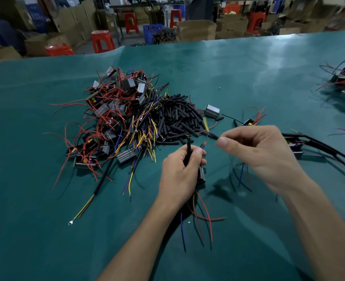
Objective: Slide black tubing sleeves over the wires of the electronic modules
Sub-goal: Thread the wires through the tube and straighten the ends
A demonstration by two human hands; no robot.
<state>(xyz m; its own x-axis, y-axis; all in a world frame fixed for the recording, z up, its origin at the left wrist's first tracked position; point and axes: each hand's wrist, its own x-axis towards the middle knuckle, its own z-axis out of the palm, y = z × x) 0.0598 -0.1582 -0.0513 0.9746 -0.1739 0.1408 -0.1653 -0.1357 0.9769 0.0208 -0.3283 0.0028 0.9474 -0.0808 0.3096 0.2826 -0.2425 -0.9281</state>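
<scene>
Left hand (179,169) grip clamped around a black tubing sleeve (188,150), upright in the fist, a module (201,175) tucked below the palm. Right hand (256,148) grip pinched together on something thin and dark, probably a wire end (212,136), just right of and above the sleeve mouth; a red wire tip (204,143) sits between the two.

Handling, by judgement: sleeve light, limp, slick, best held near its mouth. Wires thin, springy, take them close to the tip. Module small, rigid.

Counts: two hands, one sleeve in hand. Beyond the grip, a sleeve pile (177,118), too many to count. Left of it, a module heap (110,116), dozens. One stray module (212,110) lies alone on the bench (35,220).
</scene>
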